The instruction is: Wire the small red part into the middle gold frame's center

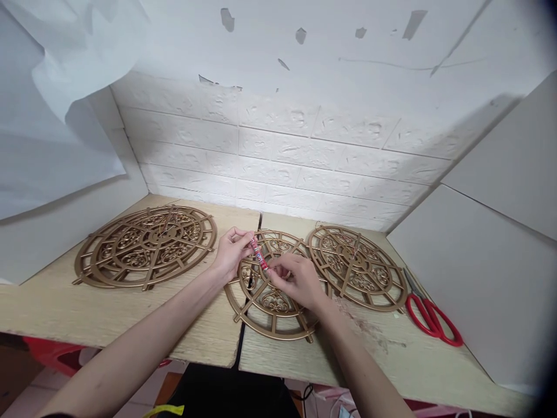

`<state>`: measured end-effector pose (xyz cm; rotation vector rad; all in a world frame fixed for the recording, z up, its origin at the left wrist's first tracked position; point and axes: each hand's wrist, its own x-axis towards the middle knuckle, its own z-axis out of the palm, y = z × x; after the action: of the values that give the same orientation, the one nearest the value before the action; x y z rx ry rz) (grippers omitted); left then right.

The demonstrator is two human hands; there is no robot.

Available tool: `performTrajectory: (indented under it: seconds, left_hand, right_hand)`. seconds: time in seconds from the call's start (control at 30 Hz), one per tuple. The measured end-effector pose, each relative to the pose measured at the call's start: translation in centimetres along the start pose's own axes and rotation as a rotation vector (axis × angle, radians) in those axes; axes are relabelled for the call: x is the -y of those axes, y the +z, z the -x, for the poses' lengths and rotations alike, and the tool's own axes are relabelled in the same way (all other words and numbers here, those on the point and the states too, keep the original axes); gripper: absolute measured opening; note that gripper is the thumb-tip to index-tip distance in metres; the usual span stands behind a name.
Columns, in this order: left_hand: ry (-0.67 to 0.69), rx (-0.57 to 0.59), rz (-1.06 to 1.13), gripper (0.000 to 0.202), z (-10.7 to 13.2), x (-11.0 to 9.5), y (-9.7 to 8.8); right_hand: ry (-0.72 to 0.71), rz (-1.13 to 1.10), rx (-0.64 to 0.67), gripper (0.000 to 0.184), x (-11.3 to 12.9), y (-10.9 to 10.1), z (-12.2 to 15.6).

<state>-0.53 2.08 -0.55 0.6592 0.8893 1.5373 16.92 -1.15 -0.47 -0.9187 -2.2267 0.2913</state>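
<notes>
Between my two hands is a small red printed tube (260,255) with white and blue marks; its exact kind does not show. The fingers of my left hand (234,251) pinch its upper end. My right hand (296,277) has its thumb and fingers closed at the lower end. Both hands are above a round gold openwork frame (275,335) with spokes and scrollwork panels, which lies flat across the gap in the tabletop. My hands and forearms hide parts of this frame.
A stack of similar gold frames (145,247) lies at the left, with more gold frames (357,267) to the right. Red-handled scissors (430,316) rest near the right panel. A white brick-patterned wall (278,151) stands behind the wooden table (204,331). White sheeting (52,145) hangs at left.
</notes>
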Motion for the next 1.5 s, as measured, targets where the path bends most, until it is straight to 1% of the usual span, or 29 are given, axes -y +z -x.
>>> performTrajectory:
  seconds: [0.1, 0.23, 0.4, 0.5, 0.6, 0.63, 0.7, 0.73, 0.77, 0.87, 0.97, 1.2, 1.5]
  left_hand:
    - [-0.001, 0.034, -0.028, 0.035, 0.2, 0.2, 0.1]
    - [-0.023, 0.065, -0.076, 0.042, 0.4, 0.2, 0.1]
    - [-0.040, 0.108, -0.175, 0.043, 0.6, 0.1, 0.1]
    - [-0.041, 0.111, -0.204, 0.042, 0.6, 0.1, 0.0]
    - [-0.024, 0.100, -0.205, 0.041, 0.5, 0.3, 0.0]
    - [-0.015, 0.100, -0.205, 0.041, 0.5, 0.3, 0.0]
    - [0.003, 0.104, -0.212, 0.040, 0.4, 0.4, -0.1]
    - [0.009, 0.105, -0.219, 0.039, 0.4, 0.4, -0.1]
    - [0.011, 0.106, -0.224, 0.038, 0.3, 0.4, -0.1]
    - [0.012, 0.112, -0.221, 0.037, 0.3, 0.4, -0.1]
    - [0.004, 0.114, -0.210, 0.037, 0.4, 0.4, 0.0]
    - [-0.065, 0.117, -0.161, 0.037, 0.9, 0.1, 0.3]
    - [-0.074, 0.134, -0.166, 0.037, 0.9, 0.2, 0.3]
  right_hand:
    - [-0.056, 0.021, 0.014, 0.012, 0.1, 0.0, 0.0]
    - [-0.104, 0.003, 0.011, 0.015, 0.1, -0.1, -0.1]
    - [-0.106, -0.066, 0.056, 0.012, -0.1, 0.0, -0.1]
    - [-0.101, -0.076, 0.085, 0.010, -0.1, 0.1, 0.0]
    - [-0.081, -0.063, 0.067, 0.008, -0.1, 0.0, 0.1]
    - [-0.070, -0.064, 0.051, 0.013, 0.0, -0.1, 0.1]
    - [-0.058, -0.084, 0.025, 0.031, 0.0, -0.2, 0.2]
    - [-0.059, -0.107, 0.019, 0.037, 0.1, -0.2, 0.2]
    - [-0.063, -0.140, 0.016, 0.039, 0.2, -0.1, 0.3]
    - [-0.054, -0.284, -0.003, 0.027, 0.5, 0.3, 0.3]
    - [0.001, -0.428, -0.028, 0.020, 0.8, 0.8, 0.3]
    - [0.106, -0.768, 0.012, 0.023, 0.7, 1.2, 0.2]
    - [0.217, -0.956, 0.035, 0.021, 0.2, 1.3, 0.1]
